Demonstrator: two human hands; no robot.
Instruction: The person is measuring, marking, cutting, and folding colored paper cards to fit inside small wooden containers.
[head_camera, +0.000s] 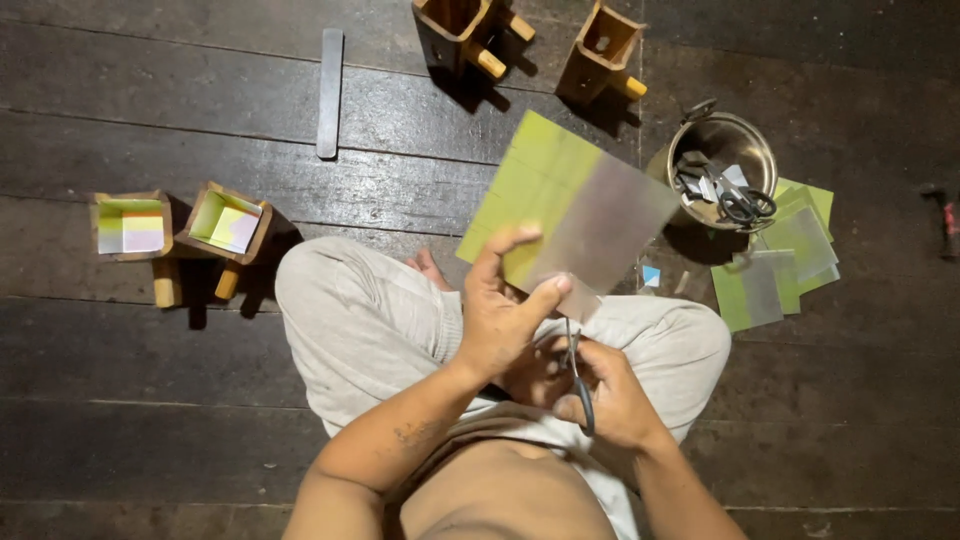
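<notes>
A dark plank floor (150, 400) carries everything. The left hand (500, 320) pinches a green-and-grey sheet (570, 205) by its lower edge, above the lap. The right hand (600, 395) is closed round scissors (578, 375), blades just under the sheet. A steel pot (762, 150) holds another pair of scissors and scraps. Four wooden boxes: two (185, 228) at left hold coloured paper, two (530, 40) at top. Cut sheets (775, 260) lie beside the pot. One flat bar (329, 92) lies apart.
</notes>
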